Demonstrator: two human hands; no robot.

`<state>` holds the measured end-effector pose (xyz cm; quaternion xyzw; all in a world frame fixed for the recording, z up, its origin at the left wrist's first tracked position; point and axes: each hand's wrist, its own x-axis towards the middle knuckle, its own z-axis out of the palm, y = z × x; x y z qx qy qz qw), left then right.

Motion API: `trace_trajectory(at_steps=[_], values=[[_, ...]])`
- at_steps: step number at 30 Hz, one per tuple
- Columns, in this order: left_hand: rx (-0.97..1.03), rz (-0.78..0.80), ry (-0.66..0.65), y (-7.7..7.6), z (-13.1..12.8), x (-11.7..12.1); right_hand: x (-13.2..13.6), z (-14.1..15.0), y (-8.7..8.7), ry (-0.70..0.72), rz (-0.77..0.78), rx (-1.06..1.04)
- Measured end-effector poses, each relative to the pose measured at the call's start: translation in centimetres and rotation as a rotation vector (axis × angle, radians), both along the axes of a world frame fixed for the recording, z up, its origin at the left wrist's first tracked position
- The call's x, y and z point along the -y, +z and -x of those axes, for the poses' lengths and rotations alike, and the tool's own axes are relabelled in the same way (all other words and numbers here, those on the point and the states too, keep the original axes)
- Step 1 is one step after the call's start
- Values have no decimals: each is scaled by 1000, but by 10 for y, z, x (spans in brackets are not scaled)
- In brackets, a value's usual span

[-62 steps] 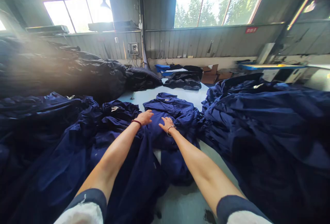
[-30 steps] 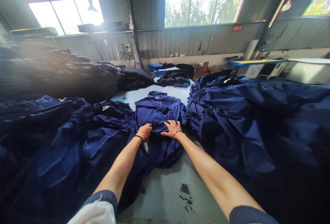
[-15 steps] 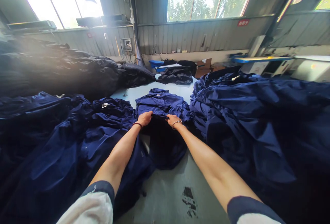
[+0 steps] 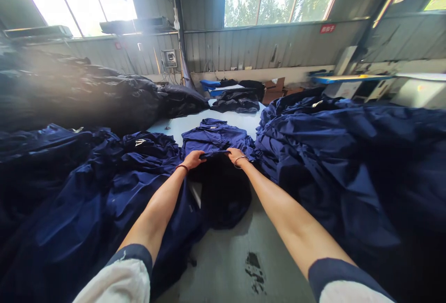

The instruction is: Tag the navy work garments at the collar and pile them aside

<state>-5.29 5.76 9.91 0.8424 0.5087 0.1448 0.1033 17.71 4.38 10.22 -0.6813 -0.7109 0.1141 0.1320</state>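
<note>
A navy-blue jacket lies on the pale table between two heaps, its collar end pointing away from me. My left hand is closed on the near edge of the jacket. A short way to its right, my right hand pinches the same edge. The edge is lifted between both hands, and a black inner side shows beneath it, hanging over the table's front. What lies deep in that opening is too dark to make out.
Navy garments are heaped to the left and more navy garments to the right. Behind the left heap rises a pile of black garments. A smaller black bundle sits at the table's far end. Bare floor shows below.
My hands have moved slightly apart along the jacket's edge, still holding it, and the dark opening beneath shows a little wider. The view has shifted slightly.
</note>
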Motion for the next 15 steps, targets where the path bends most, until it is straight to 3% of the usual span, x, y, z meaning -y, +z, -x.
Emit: trace_trajectory(at_steps=[4,10,15], values=[[-167,-6,9,-1,-2,4,6,6,-5,-55,8,9],[-366,-89,43,-19,-10,20,17,15,-15,-117,39,20],[-435,-77,175,-19,-19,14,18,12,-11,-24,64,70]])
